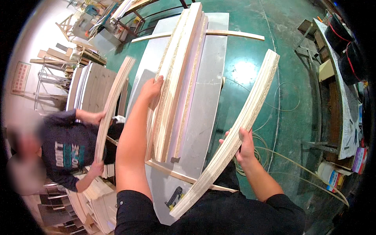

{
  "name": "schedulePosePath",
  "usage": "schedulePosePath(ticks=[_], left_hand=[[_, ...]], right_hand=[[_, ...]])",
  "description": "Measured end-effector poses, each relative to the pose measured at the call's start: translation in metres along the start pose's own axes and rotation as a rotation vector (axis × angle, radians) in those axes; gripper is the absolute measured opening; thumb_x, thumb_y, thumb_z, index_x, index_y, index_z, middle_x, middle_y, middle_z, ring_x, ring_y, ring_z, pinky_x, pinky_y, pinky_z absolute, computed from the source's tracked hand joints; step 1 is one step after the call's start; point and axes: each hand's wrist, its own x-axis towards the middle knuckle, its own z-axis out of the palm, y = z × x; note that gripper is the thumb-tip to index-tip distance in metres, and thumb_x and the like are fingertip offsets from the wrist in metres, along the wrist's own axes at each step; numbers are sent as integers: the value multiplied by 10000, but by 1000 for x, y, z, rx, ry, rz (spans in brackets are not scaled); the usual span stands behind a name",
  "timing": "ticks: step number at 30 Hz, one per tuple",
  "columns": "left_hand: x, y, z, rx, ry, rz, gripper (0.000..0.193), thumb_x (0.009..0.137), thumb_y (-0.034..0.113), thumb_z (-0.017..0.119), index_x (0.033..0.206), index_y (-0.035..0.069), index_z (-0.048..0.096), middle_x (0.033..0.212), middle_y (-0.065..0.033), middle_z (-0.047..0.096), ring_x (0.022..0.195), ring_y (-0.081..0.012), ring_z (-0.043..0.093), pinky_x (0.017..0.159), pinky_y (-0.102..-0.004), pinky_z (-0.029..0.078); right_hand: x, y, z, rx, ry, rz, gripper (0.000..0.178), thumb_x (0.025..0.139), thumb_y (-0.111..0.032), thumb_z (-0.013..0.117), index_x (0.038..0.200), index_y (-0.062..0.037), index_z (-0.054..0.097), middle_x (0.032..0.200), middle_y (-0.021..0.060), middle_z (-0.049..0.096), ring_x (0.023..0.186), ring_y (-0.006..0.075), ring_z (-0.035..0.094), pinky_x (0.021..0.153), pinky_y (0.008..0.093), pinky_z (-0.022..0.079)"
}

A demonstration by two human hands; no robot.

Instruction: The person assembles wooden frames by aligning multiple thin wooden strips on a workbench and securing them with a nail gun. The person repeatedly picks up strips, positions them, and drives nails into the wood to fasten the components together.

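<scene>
My right hand (pixel 246 147) is closed around a long bundle of pale wooden strips (pixel 250 105), held aslant beside the worktable. Its lower end reaches close to my body. My left hand (pixel 152 89) grips the left side of a stack of long wooden strips (pixel 169 84) lying lengthwise on the table; part of its fingers is hidden. Rough, speckled edges show on several strips. A pinkish strip (pixel 188 86) lies along the stack's right side. Crosswise beneath the stack run a far wooden batten (pixel 235 34) and a near batten (pixel 172 171).
The grey tabletop (pixel 211 78) carries a black clamp-like tool (pixel 174 197) near me. At left, a co-worker (pixel 70 145) holds another wooden bundle (pixel 113 105) in both hands. Coiled hose (pixel 260 150) lies on the green floor. A bench (pixel 333 74) with black buckets (pixel 338 33) stands right.
</scene>
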Motion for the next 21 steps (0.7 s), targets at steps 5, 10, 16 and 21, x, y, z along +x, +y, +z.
schedulePosePath(ticks=[5, 10, 16, 21], left_hand=[[22, -4, 26, -105, -22, -62, 785, 956, 682, 542, 1106, -79, 657, 1082, -224, 695, 1015, -309, 662, 890, -432, 494], [-1, 10, 29, -227, -66, 2, 674, 978, 582, 568, 1204, -52, 598, 1225, -253, 656, 1139, -357, 627, 978, -444, 465], [-140, -1, 19, 74, 195, 493, 698, 904, 427, 711, 1418, -5, 517, 1403, -265, 541, 1300, -417, 513, 1107, -476, 400], [-351, 18, -3, 207, -179, 461, 855, 827, 434, 783, 1464, -28, 450, 1408, -294, 521, 1305, -468, 502, 1102, -516, 415]], right_hand=[[9, 2, 10, -15, -37, -7, 433, 1008, -201, 545, 1369, -194, 306, 1137, 140, 501, 1020, 311, 634, 802, 616, 632], [22, 14, 15, -58, -59, -11, 426, 1010, -203, 542, 1360, -186, 300, 1162, 135, 487, 1006, 309, 633, 789, 613, 634], [21, 21, 32, -69, -104, -1, 468, 1013, -197, 534, 1401, -170, 273, 1189, 153, 468, 1015, 324, 625, 787, 618, 632], [4, 28, 93, -113, -108, 28, 538, 1015, -199, 559, 1447, -144, 244, 1257, 170, 465, 1103, 359, 605, 806, 622, 625]])
